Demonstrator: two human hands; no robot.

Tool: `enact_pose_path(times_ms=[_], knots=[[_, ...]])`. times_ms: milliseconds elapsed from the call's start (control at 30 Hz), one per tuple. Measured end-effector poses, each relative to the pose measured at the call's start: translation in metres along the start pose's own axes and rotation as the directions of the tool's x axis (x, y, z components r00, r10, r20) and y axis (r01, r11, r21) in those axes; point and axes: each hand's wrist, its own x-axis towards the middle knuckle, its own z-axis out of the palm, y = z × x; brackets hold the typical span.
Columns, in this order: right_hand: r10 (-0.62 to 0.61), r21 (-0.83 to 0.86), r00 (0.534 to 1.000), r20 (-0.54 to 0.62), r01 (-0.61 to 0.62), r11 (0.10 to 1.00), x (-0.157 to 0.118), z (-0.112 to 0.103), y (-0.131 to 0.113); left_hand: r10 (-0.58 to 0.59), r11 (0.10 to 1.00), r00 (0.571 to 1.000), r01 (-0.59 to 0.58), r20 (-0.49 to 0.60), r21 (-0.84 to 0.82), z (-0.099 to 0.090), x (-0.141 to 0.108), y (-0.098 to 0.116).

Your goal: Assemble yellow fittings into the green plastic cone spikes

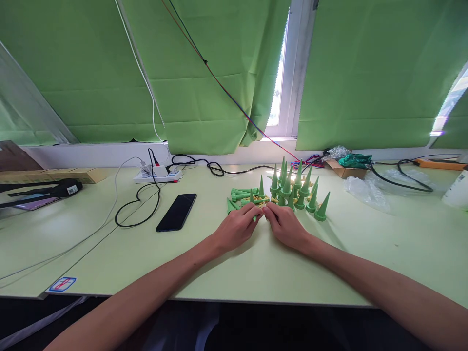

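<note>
My left hand (237, 225) is closed around a green plastic cone-shaped spike (255, 218), and its tip pokes out below the fingers. Fingertips of my right hand (285, 225) are pinched together, touching those of my left; whatever they grip is too small to name. Just beyond the hands, several matching green spikes (321, 208) stand upright on their wide collars. More green spikes (244, 191) lie on their sides at the left of this group. Small yellowish pieces (261, 199) are scattered among them, partly hidden by my hands.
A black phone (176, 212) lies left of my hands on the pale table (226, 278). Behind it are a white power strip (159, 176) and looping cables. To the right sit a cardboard box (345, 169) and clear plastic bags (366, 193). Green blinds hang behind.
</note>
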Motion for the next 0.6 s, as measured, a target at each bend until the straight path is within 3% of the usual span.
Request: enact_pose_path(times_ms=[600], knots=[[0.025, -0.021, 1.000, -0.011, -0.025, 0.999, 0.0002, -0.0001, -0.0029, -0.008, 0.999, 1.000, 0.009, 0.007, -0.031, 0.0014, 0.0009, 0.0016]])
